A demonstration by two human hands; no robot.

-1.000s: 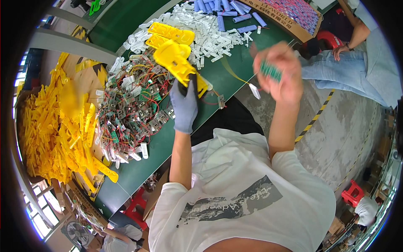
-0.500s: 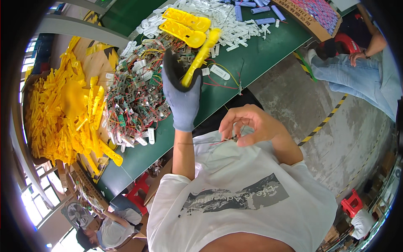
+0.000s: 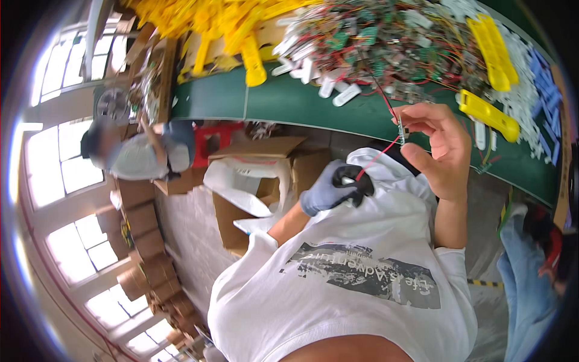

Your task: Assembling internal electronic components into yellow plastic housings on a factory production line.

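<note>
My right hand [image 3: 445, 145], bare, pinches a small circuit board [image 3: 402, 128] between thumb and fingers, just in front of the table edge. A dark wire and red wires run from the board. My left hand [image 3: 339, 186], in a grey-blue glove with black fingers, is closed on the end of a red wire [image 3: 379, 158] that stretches up to the board. Beyond my right hand, a yellow plastic shell [image 3: 490, 114] lies on the green table [image 3: 217, 99]. Further back are more yellow shells [image 3: 491, 51] beside a tangled heap of wired circuit boards [image 3: 392, 51].
Yellow plastic parts [image 3: 241, 27] are piled at the back left. White plastic pieces and blue cylindrical cells [image 3: 546, 96] lie at the far right. Below the table stands an open cardboard box [image 3: 232, 226] with a white bag. One person [image 3: 142, 151] sits at left; another's jeans [image 3: 522, 295] show at lower right.
My left hand has let go of the yellow shell, come down off the table and taken the red wire. My right hand still holds the board, now raised. The view has swung left.
</note>
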